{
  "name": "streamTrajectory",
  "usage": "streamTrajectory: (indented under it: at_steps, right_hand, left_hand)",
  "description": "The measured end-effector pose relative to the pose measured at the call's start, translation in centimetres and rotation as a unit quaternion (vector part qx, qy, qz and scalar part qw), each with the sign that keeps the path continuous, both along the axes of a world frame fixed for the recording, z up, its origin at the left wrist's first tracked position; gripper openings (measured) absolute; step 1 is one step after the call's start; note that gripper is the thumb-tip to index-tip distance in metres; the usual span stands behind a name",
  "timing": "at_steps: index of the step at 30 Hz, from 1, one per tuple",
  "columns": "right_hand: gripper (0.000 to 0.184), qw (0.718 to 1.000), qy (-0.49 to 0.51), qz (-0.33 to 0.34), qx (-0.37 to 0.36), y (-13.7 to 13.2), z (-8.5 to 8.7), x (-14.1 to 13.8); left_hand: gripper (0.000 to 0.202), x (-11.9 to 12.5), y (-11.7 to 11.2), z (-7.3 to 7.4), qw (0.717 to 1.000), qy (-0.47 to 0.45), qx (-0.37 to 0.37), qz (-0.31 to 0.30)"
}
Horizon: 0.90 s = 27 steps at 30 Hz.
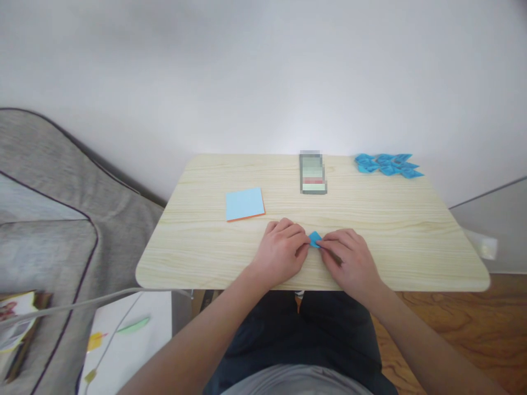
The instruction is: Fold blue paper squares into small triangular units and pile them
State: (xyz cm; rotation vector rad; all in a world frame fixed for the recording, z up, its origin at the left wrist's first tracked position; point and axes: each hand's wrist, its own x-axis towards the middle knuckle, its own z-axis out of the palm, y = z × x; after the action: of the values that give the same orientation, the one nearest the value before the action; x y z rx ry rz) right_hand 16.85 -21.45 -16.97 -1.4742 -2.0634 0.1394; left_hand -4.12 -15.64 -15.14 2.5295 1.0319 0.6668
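Observation:
My left hand (282, 249) and my right hand (349, 258) rest on the light wooden table (206, 258) near its front edge, fingers curled and pinched together. Between their fingertips sits a small folded blue paper piece (315, 239), gripped from both sides. Most of the piece is hidden by my fingers. A stack of light blue square paper (244, 204) with an orange edge lies to the left, just beyond my left hand.
A pile of several folded blue paper pieces (387, 164) lies at the far right corner. A blurred phone-like object (313, 174) lies at the far middle. A grey sofa (45, 230) stands to the left, a white wall behind.

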Motion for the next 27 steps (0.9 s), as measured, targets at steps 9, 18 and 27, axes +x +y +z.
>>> streamTrajectory:
  at_steps: [9, 18, 27]
  right_hand:
    - [0.012, 0.996, 0.018, -0.075, -0.034, -0.1, -0.2, 0.4]
    - [0.015, 0.987, -0.038, -0.129, -0.089, 0.3, 0.9, -0.6]
    - [0.017, 0.989, -0.057, -0.128, -0.042, 0.6, 0.8, -0.6]
  left_hand:
    - [0.008, 0.1, 0.6, 0.2, 0.996, 0.009, -0.067, 0.055]
    - [0.015, 0.9, 0.6, 0.7, 0.993, 0.028, -0.082, 0.085]
    - [0.017, 1.7, 0.2, 0.5, 0.992, 0.075, -0.034, 0.095]
